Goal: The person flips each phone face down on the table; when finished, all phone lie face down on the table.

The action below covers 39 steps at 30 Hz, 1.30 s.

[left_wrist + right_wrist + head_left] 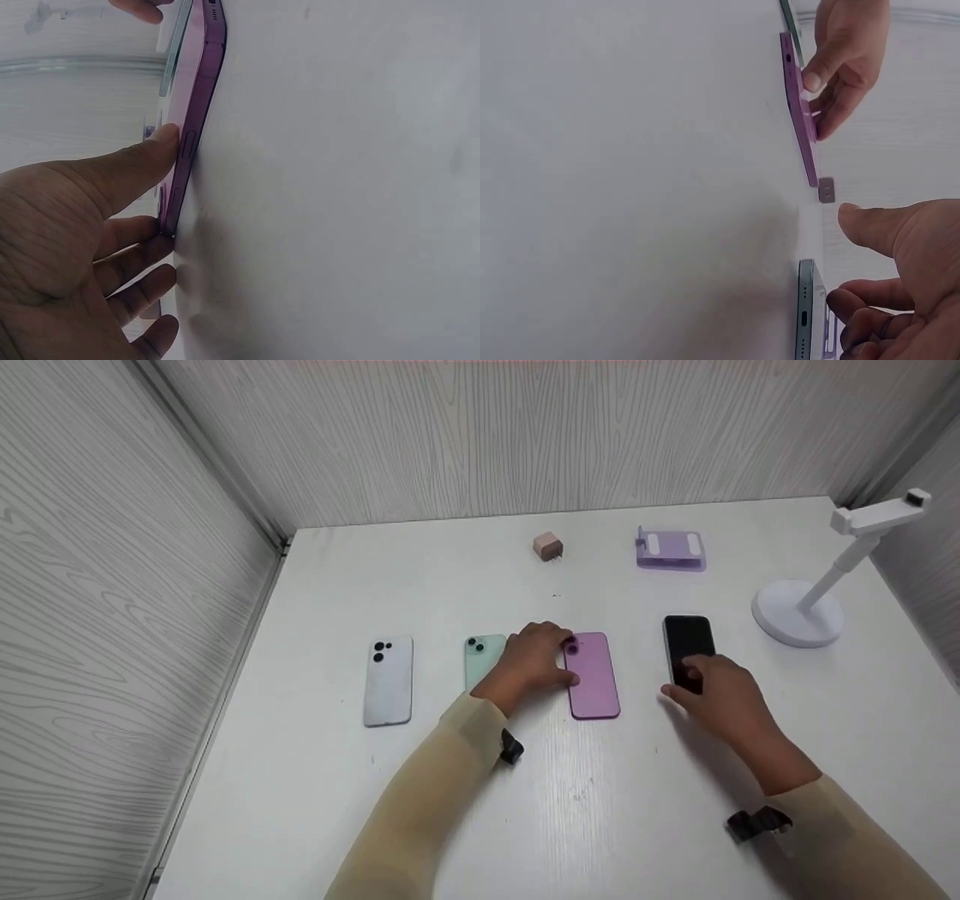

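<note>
A pink phone (pixel 592 679) lies back up on the white table. My left hand (pixel 534 660) is at its left side, thumb (pixel 165 139) touching the phone's edge and the other fingers spread by its camera end. Partly hidden under the left wrist is a mint-green phone (pixel 480 656). To the right, a phone with a dark screen (pixel 686 641) lies face up. Over its lower half is my right hand (pixel 720 697), fingers bent near the screen and the thumb (pixel 870 229) held apart from the phone. Neither phone is gripped.
A white phone (pixel 388 682) lies at the left, back up. Toward the back are a pinkish charger plug (pixel 548 546) and a folded purple stand (pixel 671 550). A white stand with a round base (pixel 799 615) is at the right. Grey wood-grain panels (pixel 480 435) border the table.
</note>
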Each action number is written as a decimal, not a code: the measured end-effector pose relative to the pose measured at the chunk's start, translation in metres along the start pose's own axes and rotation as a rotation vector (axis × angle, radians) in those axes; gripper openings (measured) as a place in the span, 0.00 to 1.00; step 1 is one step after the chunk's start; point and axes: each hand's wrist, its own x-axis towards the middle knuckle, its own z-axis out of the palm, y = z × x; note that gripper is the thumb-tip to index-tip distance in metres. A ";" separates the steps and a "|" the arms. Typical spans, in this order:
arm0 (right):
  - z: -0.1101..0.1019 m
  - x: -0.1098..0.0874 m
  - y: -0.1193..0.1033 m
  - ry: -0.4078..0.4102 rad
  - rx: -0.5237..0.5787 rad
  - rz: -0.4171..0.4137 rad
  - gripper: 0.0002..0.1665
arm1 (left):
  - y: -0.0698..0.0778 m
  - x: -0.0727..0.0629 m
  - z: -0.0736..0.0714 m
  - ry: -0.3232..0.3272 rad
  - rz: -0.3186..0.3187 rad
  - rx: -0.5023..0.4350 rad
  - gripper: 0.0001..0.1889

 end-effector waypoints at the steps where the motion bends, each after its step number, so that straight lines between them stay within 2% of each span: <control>1: -0.001 0.000 0.003 0.000 -0.003 0.005 0.40 | 0.000 0.000 0.000 0.000 -0.002 -0.004 0.42; 9: -0.002 0.001 0.019 0.038 -0.013 0.033 0.49 | -0.001 -0.001 0.000 0.011 0.009 -0.002 0.40; 13: -0.004 0.003 0.023 0.060 -0.017 0.028 0.50 | -0.001 -0.001 0.001 0.013 0.005 -0.014 0.39; 30: -0.005 0.007 0.030 0.039 -0.046 0.078 0.55 | 0.002 -0.002 -0.002 0.014 -0.010 -0.010 0.40; 35: -0.005 0.008 0.032 0.037 -0.058 0.088 0.52 | 0.010 0.001 -0.002 0.021 -0.037 0.026 0.41; 39: -0.005 0.007 0.033 0.032 -0.062 0.096 0.50 | 0.023 0.002 0.002 0.038 -0.039 0.072 0.41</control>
